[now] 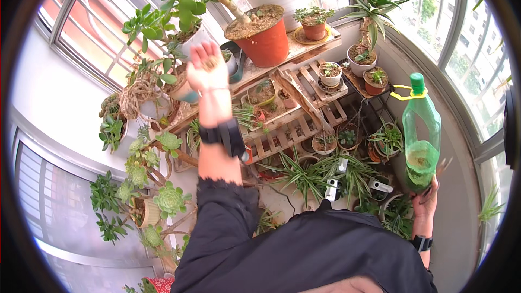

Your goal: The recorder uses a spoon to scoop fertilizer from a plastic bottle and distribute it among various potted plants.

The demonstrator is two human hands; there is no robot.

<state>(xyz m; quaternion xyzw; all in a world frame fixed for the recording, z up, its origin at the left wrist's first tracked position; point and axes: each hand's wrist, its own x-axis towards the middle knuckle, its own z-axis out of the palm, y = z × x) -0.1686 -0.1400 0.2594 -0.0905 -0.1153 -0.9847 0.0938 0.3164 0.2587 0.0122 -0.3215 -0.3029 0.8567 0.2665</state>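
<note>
My left hand (207,67) is raised at the upper middle, palm up, with light brown granular material (210,64) in its cupped palm. It is nearest to a white pot and a large orange-red pot (262,44) with a thick-stemmed plant. At the right, my right hand (425,201) holds a green plastic bottle (423,130) upright from below. The bottle has a green cap and a yellow ring handle (409,93) at its neck. Brownish material shows in its lower part. Thin brown pieces, too blurred to name, stick out beside my right fingers.
Wooden slatted shelves (285,136) with several potted plants stand in front. Spider plants (301,175) grow below them. Tall branching succulents (171,199) rise at the left, near my left arm. Barred windows and low walls enclose the corner. An aloe-like plant (372,4) stands at the back right.
</note>
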